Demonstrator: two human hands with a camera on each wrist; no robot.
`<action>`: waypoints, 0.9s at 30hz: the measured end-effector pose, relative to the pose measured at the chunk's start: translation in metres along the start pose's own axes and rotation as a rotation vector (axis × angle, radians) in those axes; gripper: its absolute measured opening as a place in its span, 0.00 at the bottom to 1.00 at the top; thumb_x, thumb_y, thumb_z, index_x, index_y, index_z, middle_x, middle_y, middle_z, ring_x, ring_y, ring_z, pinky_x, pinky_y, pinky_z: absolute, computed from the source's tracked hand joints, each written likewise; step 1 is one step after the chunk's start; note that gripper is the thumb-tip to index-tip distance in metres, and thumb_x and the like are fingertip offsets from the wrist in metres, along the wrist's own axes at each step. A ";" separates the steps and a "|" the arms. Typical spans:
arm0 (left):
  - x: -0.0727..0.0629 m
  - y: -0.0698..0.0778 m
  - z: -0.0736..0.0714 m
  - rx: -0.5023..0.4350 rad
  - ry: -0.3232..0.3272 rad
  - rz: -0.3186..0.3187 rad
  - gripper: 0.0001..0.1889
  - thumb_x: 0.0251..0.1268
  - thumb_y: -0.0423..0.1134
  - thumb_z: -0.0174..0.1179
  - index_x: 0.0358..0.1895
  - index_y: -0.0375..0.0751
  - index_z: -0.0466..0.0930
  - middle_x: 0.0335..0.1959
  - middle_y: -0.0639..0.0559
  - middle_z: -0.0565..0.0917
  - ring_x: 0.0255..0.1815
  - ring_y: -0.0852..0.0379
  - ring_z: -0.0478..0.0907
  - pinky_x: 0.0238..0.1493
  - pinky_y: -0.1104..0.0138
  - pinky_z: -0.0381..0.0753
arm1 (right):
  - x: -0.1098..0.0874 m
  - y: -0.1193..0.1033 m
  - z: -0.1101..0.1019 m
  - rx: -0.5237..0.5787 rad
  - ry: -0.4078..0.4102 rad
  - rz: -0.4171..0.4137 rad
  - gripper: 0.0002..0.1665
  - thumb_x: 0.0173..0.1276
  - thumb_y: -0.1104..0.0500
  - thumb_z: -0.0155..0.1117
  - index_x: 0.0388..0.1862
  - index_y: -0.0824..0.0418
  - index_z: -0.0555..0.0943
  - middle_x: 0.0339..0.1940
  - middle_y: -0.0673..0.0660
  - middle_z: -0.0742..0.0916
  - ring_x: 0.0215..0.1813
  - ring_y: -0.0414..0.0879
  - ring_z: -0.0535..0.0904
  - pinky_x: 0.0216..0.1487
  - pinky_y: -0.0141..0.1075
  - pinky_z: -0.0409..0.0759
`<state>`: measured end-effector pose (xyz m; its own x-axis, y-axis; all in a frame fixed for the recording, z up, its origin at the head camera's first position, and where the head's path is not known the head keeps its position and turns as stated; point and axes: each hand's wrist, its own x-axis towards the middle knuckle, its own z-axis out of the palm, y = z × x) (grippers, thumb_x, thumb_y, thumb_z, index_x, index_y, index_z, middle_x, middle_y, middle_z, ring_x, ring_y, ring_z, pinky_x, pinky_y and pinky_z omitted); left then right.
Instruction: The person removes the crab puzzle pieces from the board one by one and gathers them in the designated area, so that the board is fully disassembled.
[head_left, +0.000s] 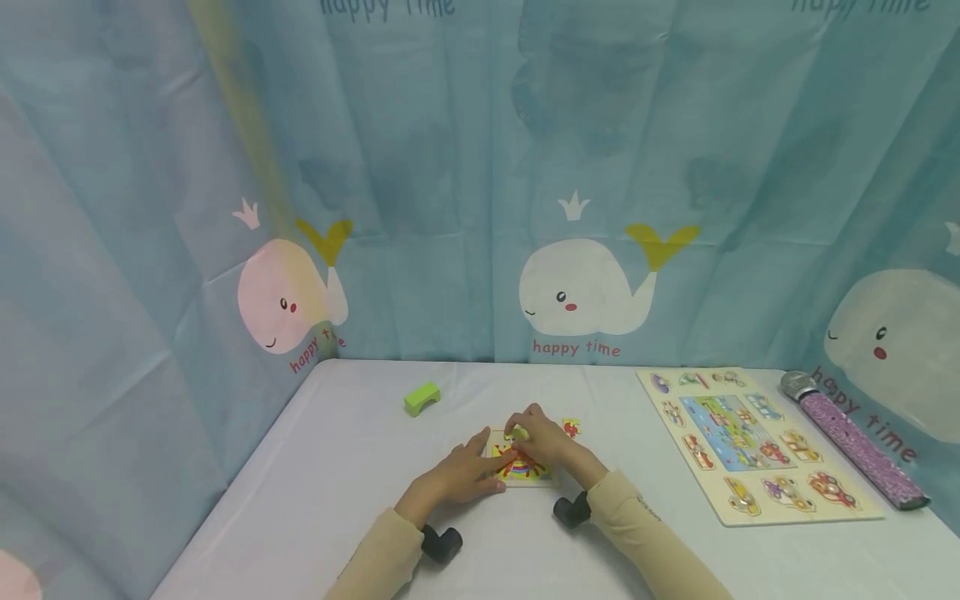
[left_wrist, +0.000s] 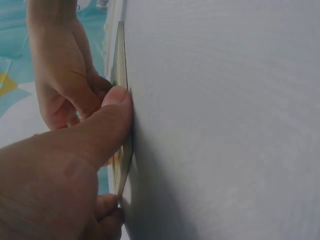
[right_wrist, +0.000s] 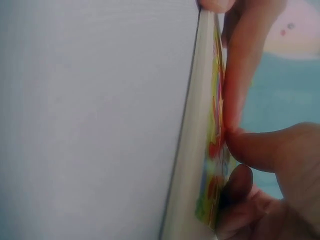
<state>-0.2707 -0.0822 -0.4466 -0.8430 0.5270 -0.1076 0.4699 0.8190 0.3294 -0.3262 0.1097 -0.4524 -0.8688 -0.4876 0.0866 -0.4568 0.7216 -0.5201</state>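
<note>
The small puzzle board point(head_left: 522, 467) lies flat on the white table point(head_left: 360, 467), just in front of the person, and everything else is placed from it. The left hand point(head_left: 465, 473) rests on its left edge, thumb against the rim and fingers fairly straight, seemingly to steady it. The right hand point(head_left: 542, 440) pinches a yellow-green piece point(head_left: 520, 433) over its far side. Just right lies a loose red piece point(head_left: 572, 428); further left, a green block point(head_left: 422, 398); well right, a large vehicle puzzle point(head_left: 750, 442).
</note>
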 end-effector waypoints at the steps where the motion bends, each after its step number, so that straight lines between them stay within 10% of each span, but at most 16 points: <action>1: 0.000 0.000 0.000 -0.001 0.000 -0.001 0.28 0.62 0.57 0.52 0.66 0.65 0.63 0.73 0.37 0.50 0.69 0.34 0.56 0.67 0.44 0.55 | 0.000 0.000 0.000 -0.003 0.000 -0.005 0.09 0.63 0.61 0.60 0.43 0.54 0.77 0.40 0.56 0.71 0.33 0.46 0.71 0.35 0.37 0.74; 15: 0.002 0.000 0.000 0.012 -0.005 0.008 0.28 0.63 0.57 0.52 0.67 0.65 0.62 0.73 0.37 0.49 0.70 0.35 0.55 0.68 0.45 0.55 | -0.002 0.000 -0.004 -0.004 0.037 -0.005 0.17 0.62 0.61 0.62 0.51 0.59 0.77 0.46 0.56 0.76 0.47 0.48 0.75 0.54 0.47 0.76; 27: -0.001 -0.001 -0.002 0.003 -0.024 -0.019 0.28 0.62 0.58 0.51 0.67 0.67 0.60 0.73 0.38 0.48 0.68 0.31 0.55 0.64 0.42 0.59 | 0.000 0.011 -0.012 0.139 0.065 0.028 0.14 0.65 0.66 0.56 0.46 0.54 0.83 0.40 0.54 0.83 0.34 0.42 0.74 0.39 0.36 0.77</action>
<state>-0.2710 -0.0836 -0.4452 -0.8452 0.5167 -0.1364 0.4549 0.8296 0.3239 -0.3335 0.1234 -0.4474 -0.8934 -0.4321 0.1230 -0.4054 0.6571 -0.6355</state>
